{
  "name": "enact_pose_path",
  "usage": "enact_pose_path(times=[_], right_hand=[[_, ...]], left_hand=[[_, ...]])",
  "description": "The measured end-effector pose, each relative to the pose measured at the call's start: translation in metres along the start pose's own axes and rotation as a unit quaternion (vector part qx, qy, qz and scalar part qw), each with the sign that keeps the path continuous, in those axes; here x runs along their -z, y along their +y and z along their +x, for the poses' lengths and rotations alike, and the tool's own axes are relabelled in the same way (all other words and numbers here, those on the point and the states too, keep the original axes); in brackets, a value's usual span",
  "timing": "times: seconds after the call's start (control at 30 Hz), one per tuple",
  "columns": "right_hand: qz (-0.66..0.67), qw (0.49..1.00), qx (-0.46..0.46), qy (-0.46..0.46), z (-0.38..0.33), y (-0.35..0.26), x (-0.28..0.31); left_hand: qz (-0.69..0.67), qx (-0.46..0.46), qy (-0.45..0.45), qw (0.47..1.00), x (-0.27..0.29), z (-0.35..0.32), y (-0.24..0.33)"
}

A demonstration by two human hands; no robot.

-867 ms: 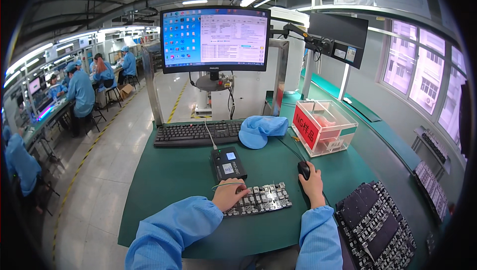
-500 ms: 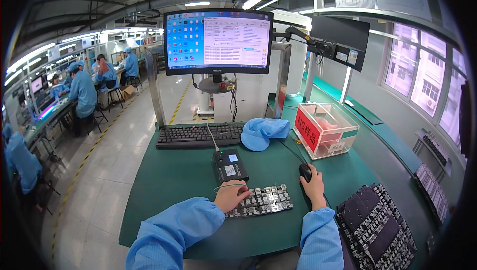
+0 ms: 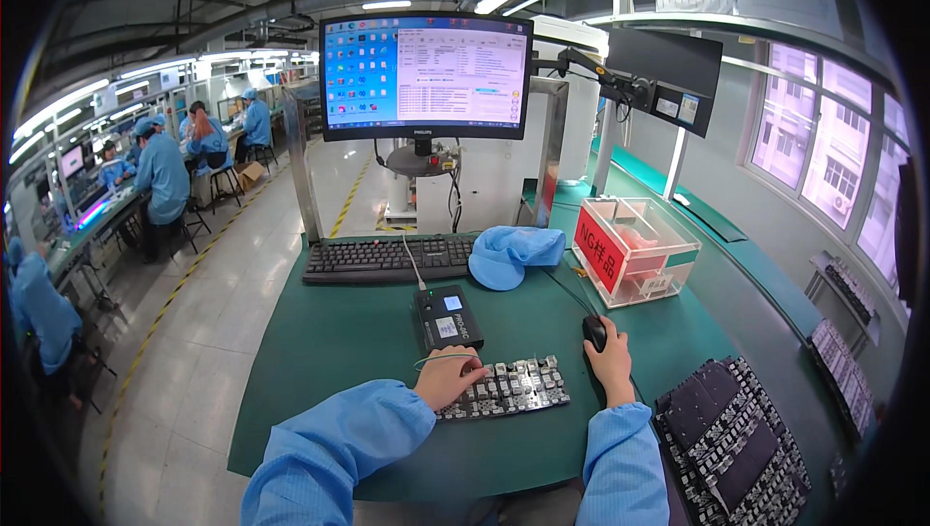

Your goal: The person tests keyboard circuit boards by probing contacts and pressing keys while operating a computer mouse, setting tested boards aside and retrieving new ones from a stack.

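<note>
My left hand [image 3: 449, 380], fingers bent and bunched, is closed on the upper left part of a keyboard circuit board [image 3: 523, 386], a flat strip covered with rows of square switches. Its fingertips are partly hidden, and a thin green wire loops over the back of the hand. Just beyond it lies a black box-shaped device [image 3: 448, 318] with a small lit display and a light cable running from its far end. Further right, my right hand [image 3: 610, 363] wraps round a black computer mouse [image 3: 594, 331] on the green mat.
A black keyboard [image 3: 387, 261] and blue cloth cap [image 3: 513, 257] lie below the lit monitor [image 3: 423, 76]. A clear box [image 3: 635, 253] with a red label stands at right. Stacked switch boards [image 3: 736, 439] fill the near right. Several people [image 3: 163, 172] sit at benches far left.
Hardly anything differs. Both hands keep their places on the board and the mouse, and the view has shifted very slightly.
</note>
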State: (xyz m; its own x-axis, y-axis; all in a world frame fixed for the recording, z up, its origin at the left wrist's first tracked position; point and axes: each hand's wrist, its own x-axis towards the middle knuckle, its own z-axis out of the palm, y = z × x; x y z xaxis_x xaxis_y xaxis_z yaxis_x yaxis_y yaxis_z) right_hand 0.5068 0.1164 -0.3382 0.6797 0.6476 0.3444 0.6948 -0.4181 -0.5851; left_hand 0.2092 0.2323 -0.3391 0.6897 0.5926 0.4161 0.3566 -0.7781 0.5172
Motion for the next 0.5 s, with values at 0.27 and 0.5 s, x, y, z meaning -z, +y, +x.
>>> enact_pose_path(times=[0.27,0.5], right_hand=[[0.008,1.000,0.003,0.006,0.0007,0.0037,-0.0019],[0.013,1.000,-0.001,0.001,0.0003,0.0027,-0.0003]], left_hand=[[0.002,0.003,-0.005,1.000,0.0008,0.0002,0.0011],[-0.001,-0.024,0.036,0.999,0.0006,0.0015,0.0026]])
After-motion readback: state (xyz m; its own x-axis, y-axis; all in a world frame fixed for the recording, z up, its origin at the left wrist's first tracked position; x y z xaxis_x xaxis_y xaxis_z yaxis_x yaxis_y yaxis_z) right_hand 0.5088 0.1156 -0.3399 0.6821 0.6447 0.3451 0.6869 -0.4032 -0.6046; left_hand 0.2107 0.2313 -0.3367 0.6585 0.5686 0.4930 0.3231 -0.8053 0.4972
